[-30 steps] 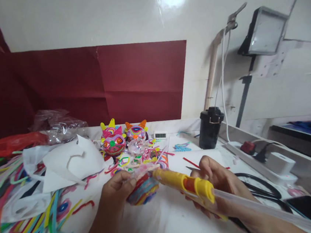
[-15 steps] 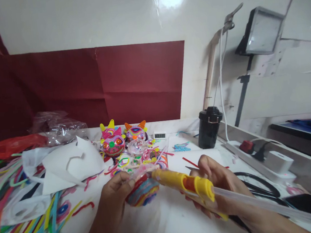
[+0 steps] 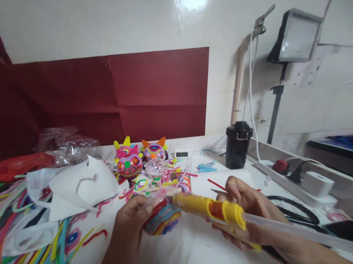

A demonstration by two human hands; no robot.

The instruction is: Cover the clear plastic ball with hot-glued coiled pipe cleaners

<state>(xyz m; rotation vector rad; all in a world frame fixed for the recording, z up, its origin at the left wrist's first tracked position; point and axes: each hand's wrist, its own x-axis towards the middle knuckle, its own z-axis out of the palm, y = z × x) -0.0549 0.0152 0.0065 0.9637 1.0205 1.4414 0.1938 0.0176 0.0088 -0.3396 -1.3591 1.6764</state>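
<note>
Left hand (image 3: pixel 130 218): fingers pinching the striped ball (image 3: pixel 163 218) at its upper left edge. Right hand (image 3: pixel 256 214): fingers wrapped round the yellow glue gun (image 3: pixel 217 208); trigger squeeze, can't tell. Nozzle at the ball's top edge, just right of the left fingertips; touching or not, unclear. Clear glue stick (image 3: pixel 291 232) runs back past the right wrist.

Risks: nozzle slipping left could burn the pinching fingers; a loose pinch could let the ball roll under the tip and smear glue; the black cord (image 3: pixel 276 256) below the right hand could snag and jerk the gun.
</note>
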